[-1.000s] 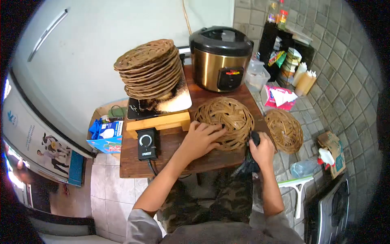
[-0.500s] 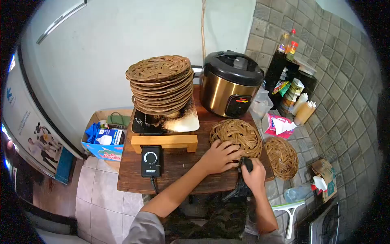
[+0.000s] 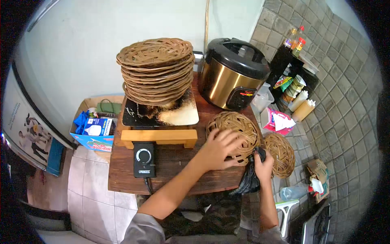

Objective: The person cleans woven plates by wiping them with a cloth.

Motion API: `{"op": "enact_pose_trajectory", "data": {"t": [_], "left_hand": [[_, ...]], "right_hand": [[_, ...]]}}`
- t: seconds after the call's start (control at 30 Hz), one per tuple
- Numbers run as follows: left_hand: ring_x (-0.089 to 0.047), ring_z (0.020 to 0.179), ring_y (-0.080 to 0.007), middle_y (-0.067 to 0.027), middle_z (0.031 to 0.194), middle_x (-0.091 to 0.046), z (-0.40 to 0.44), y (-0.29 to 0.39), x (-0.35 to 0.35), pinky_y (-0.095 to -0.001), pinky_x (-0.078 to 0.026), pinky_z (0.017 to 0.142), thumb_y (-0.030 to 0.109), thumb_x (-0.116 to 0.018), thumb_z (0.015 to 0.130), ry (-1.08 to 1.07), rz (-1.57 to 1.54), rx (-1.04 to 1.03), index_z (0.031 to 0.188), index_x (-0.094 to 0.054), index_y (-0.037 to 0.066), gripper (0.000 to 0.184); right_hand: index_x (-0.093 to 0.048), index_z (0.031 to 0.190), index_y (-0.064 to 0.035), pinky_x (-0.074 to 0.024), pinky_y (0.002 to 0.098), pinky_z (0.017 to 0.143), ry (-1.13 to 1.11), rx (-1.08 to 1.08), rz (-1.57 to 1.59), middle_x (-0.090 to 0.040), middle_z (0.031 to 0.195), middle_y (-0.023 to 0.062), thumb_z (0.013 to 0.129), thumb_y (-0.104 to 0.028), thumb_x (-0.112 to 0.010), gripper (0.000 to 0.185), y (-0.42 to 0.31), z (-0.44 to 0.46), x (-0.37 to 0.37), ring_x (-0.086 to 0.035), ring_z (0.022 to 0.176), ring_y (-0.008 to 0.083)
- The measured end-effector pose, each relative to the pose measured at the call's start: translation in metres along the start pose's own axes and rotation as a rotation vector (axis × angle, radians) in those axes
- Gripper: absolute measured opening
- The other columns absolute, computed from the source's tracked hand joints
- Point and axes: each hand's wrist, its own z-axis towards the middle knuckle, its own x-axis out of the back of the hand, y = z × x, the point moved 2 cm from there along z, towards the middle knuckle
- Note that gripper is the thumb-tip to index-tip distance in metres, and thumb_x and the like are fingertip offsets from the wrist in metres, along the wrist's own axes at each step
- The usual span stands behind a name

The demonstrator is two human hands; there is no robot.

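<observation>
A round woven rattan plate (image 3: 235,120) lies at the right front of the wooden table (image 3: 195,173). My left hand (image 3: 219,149) rests on its left and front part, fingers spread. In my right hand (image 3: 265,166) a black cloth (image 3: 249,179) is bunched up, its top against the plate's right front rim and the rest hanging at the table edge. Another rattan plate (image 3: 281,156) sits just to the right, beyond the table edge. At the back left a tall stack of rattan plates (image 3: 157,73) stands on a scorched hot plate (image 3: 178,116).
A gold and black rice cooker (image 3: 233,75) stands behind the plate. A dial control box (image 3: 144,159) with a cable is at the table's front left. Tissues (image 3: 278,121), sauce bottles (image 3: 302,110) and a spray bottle (image 3: 295,192) are on the right. A full carton (image 3: 95,140) sits at left.
The view has shifted slightly. My right hand has moved the cloth to the right along the plate's rim, and more of the cloth shows below it. My left hand stays on the plate.
</observation>
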Motion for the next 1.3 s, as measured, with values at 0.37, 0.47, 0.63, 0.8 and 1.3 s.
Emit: {"op": "enact_pose_trajectory", "data": {"t": [0.37,0.47,0.63,0.8,1.3], "left_hand": [[-0.038,0.135,-0.0307,-0.0094,0.134,-0.052,-0.01,-0.004,-0.004,-0.0537,-0.033,0.106,0.05,-0.08,0.069,-0.015,0.127,0.042,0.133,-0.056,0.009,0.08],[-0.039,0.134,-0.0318,-0.0099,0.132,-0.052,-0.013,-0.002,-0.008,-0.0527,-0.034,0.105,0.049,-0.08,0.07,0.033,0.143,0.04,0.133,-0.056,0.009,0.079],[-0.041,0.133,-0.0301,-0.0084,0.138,-0.05,-0.016,0.001,-0.003,-0.0523,-0.031,0.108,0.054,-0.073,0.077,-0.034,0.208,0.055,0.135,-0.056,0.014,0.073],[-0.042,0.132,-0.0273,-0.0053,0.145,-0.046,-0.02,-0.015,0.019,-0.0507,-0.029,0.108,0.051,-0.075,0.077,-0.136,-0.02,-0.028,0.139,-0.054,0.02,0.072],[-0.042,0.126,-0.0333,-0.0094,0.134,-0.049,-0.022,0.002,-0.006,-0.0488,-0.035,0.103,0.049,-0.079,0.071,-0.012,0.118,0.027,0.139,-0.053,0.019,0.079]], "right_hand": [[-0.066,0.093,0.0015,-0.052,0.0447,0.075,-0.015,0.28,-0.221,-0.067,0.089,0.0202,0.078,-0.017,-0.069,0.024,-0.024,-0.016,-0.005,-0.065,0.083,0.0402],[-0.064,0.091,0.0012,-0.0503,0.0433,0.071,-0.041,0.472,-0.203,-0.064,0.085,0.0197,0.074,-0.012,-0.072,0.023,-0.033,-0.017,-0.006,-0.062,0.08,0.0411],[-0.065,0.092,-0.0002,-0.05,0.044,0.075,-0.117,0.526,-0.278,-0.065,0.088,0.0165,0.072,-0.017,-0.076,0.028,-0.032,-0.019,-0.009,-0.062,0.085,0.0371],[-0.064,0.101,0.0017,-0.0502,0.0466,0.078,0.073,0.176,-0.204,-0.066,0.093,0.0208,0.08,-0.018,-0.071,0.029,-0.012,-0.012,-0.01,-0.063,0.089,0.0417],[-0.066,0.092,-0.001,-0.0499,0.0441,0.076,-0.15,0.504,-0.203,-0.065,0.091,0.0161,0.072,-0.016,-0.075,0.027,-0.032,-0.018,-0.004,-0.063,0.086,0.0373]]}}
